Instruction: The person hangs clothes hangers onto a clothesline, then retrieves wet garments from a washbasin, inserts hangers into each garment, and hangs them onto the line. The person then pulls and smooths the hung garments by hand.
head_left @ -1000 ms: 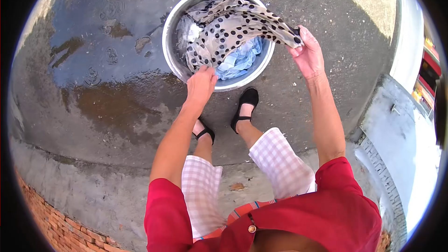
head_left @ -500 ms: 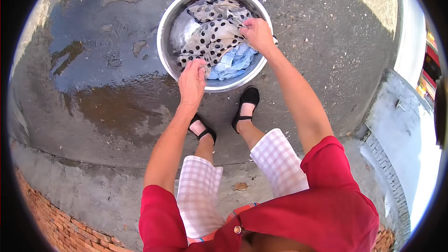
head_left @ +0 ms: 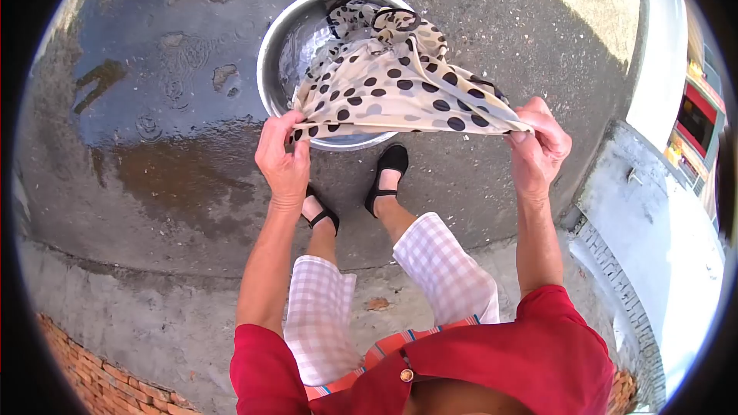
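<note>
A cream garment with black polka dots (head_left: 400,92) stretches between my two hands, its near edge pulled nearly straight. My left hand (head_left: 283,157) pinches one end of that edge by the basin's near-left rim. Well out to the right, past the basin, my right hand (head_left: 540,146) grips the other end. The far part of the cloth, with black trim, still lies in the round metal basin (head_left: 270,50). Water shows at the basin's left side. The cloth covers most of what is inside, including the light blue cloth seen earlier.
Wet concrete with a puddle (head_left: 146,100) spreads left of the basin. My feet in black shoes (head_left: 392,161) stand just in front of it. A brick edge (head_left: 100,369) runs at lower left, and a pale concrete block (head_left: 638,184) is at right.
Both hands have lifted the dotted garment's near edge up and toward me. My right hand has moved far right and down, spreading the cloth wide; the blue cloth is now hidden.
</note>
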A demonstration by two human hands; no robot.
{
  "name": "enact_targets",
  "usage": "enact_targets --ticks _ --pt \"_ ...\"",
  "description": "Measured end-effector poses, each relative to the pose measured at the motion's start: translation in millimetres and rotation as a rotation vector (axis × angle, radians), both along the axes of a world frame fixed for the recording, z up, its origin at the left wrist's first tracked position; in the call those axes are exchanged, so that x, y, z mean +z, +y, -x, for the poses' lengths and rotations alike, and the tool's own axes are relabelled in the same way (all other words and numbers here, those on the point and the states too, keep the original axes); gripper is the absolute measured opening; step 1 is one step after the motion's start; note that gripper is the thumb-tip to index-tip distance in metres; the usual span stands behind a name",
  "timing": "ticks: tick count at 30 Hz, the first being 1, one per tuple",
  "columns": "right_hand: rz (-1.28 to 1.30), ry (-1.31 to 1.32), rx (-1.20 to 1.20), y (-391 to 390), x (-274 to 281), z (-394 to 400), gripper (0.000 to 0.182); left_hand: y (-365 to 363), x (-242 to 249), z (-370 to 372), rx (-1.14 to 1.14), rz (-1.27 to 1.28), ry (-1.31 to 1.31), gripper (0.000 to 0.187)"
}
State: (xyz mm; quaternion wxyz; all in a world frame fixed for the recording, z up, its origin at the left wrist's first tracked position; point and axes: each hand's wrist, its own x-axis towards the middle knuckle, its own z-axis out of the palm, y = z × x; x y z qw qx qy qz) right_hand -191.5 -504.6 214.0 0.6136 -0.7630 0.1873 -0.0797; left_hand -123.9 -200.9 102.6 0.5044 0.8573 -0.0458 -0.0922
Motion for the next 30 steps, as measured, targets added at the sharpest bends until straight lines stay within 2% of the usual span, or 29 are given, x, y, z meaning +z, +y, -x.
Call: enact_targets --ticks 3,5,8,9,11,12,13,16,18,19,22,23,24,26,28,30 --pt "-0.003 0.494 -0.061 -3.0 -70.2 41.0 0.016 31.9 -25.7 31.3 -0.247 -0.191 0.037 0.033" --pt "0.148 0.709 0.091 -9.8 -122.4 72.8 0.019 38.5 -46.1 46.3 -0.456 -0.327 0.1 0.034" --pt "0.776 0.702 0.379 11.8 -140.8 55.7 0.026 34.7 -70.7 60.6 -0.643 -0.382 0.166 0.032" --pt "0.666 0.763 0.34 22.4 -140.0 32.1 0.034 32.8 -74.5 61.8 -0.68 -0.368 0.155 0.027" --pt "0.613 0.568 0.368 39.9 -161.9 -7.3 0.037 21.2 -65.3 51.5 -0.713 -0.397 0.345 0.025" --pt "0.547 0.556 0.374 50.3 -177.0 -26.9 0.037 15.6 -61.9 44.7 -0.729 -0.414 0.436 0.025" --pt "0.479 0.544 0.38 62.1 -192.6 -43.5 0.038 12.3 -63.9 40.4 -0.695 -0.405 0.399 0.026" --pt "0.57 0.621 0.47 90.1 -234.9 -55.8 0.032 -3.8 -68.2 17.5 -0.433 -0.365 0.188 0.026" --pt "0.536 0.644 0.513 93.1 -244.0 -50.5 0.029 -11.8 -96.2 -0.5 -0.26 -0.236 0.181 0.026" --pt "0.291 0.591 0.361 92.3 -223.4 -46.5 0.023 -16.4 -105.9 -8.3 -0.172 -0.169 0.18 0.027" --pt "-0.053 0.592 0.244 82.5 -142.8 -28.4 0.02 -35.5 -119.1 -18.1 -0.053 0.223 0.98 0.04" --pt "-0.132 0.584 0.232 81.2 -123.0 -18.4 0.021 -47.7 -96.4 -15.4 -0.009 0.311 1.101 0.052" --pt "-0.185 0.613 0.218 80.2 -110.3 -7.7 0.024 -55.7 -82.2 -10.7 0.018 0.369 1.211 0.046" --pt "-0.3 0.663 0.179 80.5 -97.6 12.8 0.03 -65.2 -57.2 5.6 0.132 0.556 1.327 0.032" --pt "-0.224 0.688 0.267 78.2 -95.2 26.9 0.034 -61.6 -57.6 31.8 0.193 0.636 1.295 0.02" --pt "-0.195 0.715 0.288 79.6 -94.0 40.0 0.039 -49.9 -53.8 50.6 0.393 0.731 1.208 0.012"
